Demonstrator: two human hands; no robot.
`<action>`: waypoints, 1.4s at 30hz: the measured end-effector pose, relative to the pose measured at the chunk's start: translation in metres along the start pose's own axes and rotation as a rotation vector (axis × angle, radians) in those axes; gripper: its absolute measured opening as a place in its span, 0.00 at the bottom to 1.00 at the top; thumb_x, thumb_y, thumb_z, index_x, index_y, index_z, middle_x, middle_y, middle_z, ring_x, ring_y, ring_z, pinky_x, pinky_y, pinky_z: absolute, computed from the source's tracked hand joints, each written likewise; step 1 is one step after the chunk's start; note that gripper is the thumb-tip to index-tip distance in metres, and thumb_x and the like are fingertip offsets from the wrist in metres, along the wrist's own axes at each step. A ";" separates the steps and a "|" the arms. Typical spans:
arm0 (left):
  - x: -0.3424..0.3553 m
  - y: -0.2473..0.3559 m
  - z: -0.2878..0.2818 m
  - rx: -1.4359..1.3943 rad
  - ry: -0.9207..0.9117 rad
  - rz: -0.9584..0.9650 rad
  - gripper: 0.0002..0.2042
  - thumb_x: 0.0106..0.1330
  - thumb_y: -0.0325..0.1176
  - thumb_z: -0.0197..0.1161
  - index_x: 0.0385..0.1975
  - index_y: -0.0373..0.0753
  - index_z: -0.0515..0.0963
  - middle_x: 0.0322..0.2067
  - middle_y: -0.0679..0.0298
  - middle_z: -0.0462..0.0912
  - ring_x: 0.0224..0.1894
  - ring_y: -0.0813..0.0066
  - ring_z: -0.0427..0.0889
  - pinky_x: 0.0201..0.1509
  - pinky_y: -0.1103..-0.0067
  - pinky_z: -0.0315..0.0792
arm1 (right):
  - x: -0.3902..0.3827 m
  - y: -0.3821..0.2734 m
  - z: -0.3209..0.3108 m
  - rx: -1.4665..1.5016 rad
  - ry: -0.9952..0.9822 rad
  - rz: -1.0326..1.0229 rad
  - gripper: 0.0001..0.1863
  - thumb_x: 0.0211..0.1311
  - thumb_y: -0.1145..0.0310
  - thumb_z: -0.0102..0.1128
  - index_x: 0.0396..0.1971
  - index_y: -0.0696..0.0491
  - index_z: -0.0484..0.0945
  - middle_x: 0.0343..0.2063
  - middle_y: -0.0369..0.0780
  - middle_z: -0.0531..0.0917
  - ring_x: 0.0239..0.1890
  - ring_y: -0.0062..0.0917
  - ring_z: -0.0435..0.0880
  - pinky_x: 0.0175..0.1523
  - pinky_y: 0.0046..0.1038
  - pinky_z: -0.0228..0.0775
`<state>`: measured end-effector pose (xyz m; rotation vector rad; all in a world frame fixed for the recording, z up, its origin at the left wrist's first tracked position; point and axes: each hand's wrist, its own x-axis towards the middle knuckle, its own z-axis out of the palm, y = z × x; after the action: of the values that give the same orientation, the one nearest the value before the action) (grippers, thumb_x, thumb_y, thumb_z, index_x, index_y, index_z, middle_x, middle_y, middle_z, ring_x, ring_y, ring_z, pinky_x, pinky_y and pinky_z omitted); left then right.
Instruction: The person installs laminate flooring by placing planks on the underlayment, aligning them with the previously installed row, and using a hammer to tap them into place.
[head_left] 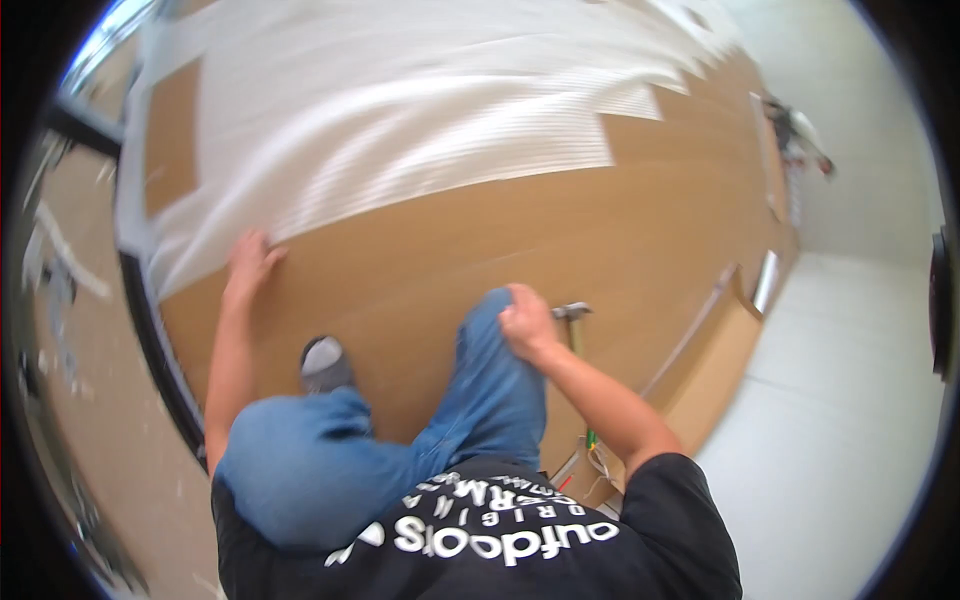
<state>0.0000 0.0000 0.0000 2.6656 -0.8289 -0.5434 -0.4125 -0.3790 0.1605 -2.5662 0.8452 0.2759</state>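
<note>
My left hand point(252, 264) reaches forward to the near edge of a white ribbed sheet point(400, 130). Its thumb and fingers are apart, with the fingertips at the sheet's edge over the brown board floor covering point(480, 225). My right hand point(527, 322) rests against my bent knee point(495, 370) in blue jeans. Its fingers are curled in, and whatever lies inside them is hidden. Just right of that hand a hammer point(573, 318) lies on the brown covering, its handle passing partly behind my forearm.
A dark-edged frame or track point(160, 340) runs along the left. At the right, a raised strip of brown board point(715, 370) borders a pale wall point(830, 400). Small tools and wires point(592, 455) lie beside my right elbow. My foot in a grey sock point(325, 365) stands on the covering.
</note>
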 end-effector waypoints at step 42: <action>-0.180 -0.003 0.014 0.300 0.199 -0.154 0.24 0.70 0.35 0.54 0.66 0.42 0.73 0.64 0.59 0.73 0.70 0.63 0.69 0.69 0.62 0.67 | 0.028 0.035 0.009 0.213 -0.020 -0.128 0.29 0.70 0.67 0.43 0.68 0.64 0.67 0.67 0.55 0.72 0.70 0.47 0.69 0.75 0.40 0.57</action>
<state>-0.1418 0.1063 0.0340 3.0130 -0.6986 -0.1930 -0.4116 -0.4153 0.1325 -2.4017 0.6611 0.1626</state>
